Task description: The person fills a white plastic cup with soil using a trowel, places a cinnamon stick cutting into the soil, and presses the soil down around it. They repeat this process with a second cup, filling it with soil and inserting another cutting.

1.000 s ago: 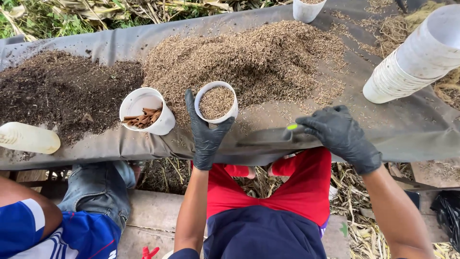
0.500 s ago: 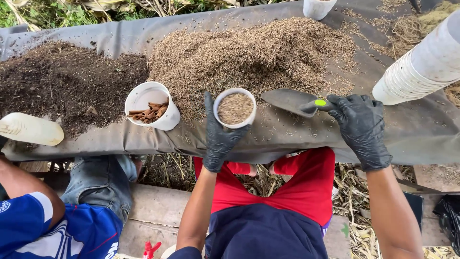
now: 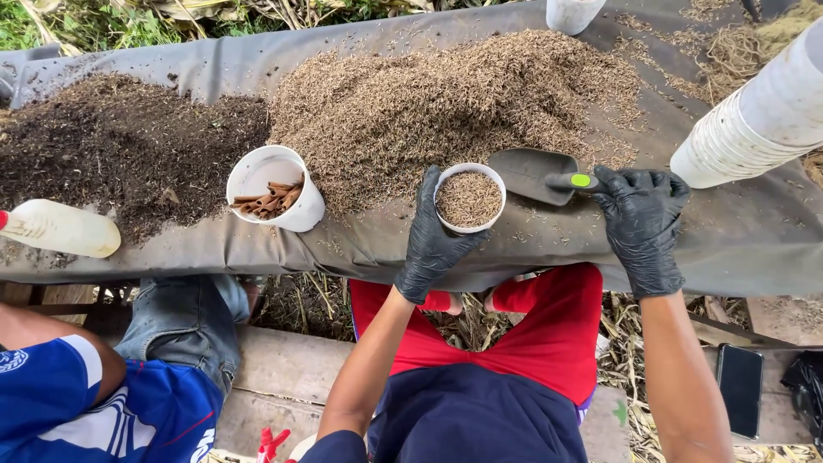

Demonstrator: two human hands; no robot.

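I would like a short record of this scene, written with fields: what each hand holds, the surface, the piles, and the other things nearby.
left hand: holds a white cup filled with brown husks
right hand: holds a dark trowel by its handle, blade empty, beside the cup
surface: grey sheet
piles: husk pile in the middle, dark soil at left
nearby: second cup with brown sticks, stack of white cups, white bottle

the left hand (image 3: 435,240) and its husk-filled white cup (image 3: 469,198) sit further right than a second ago, now just beside the trowel (image 3: 533,175). the right hand (image 3: 641,225) has lifted the trowel from the sheet's front edge up to the foot of the husk heap (image 3: 454,94), blade pointing left.
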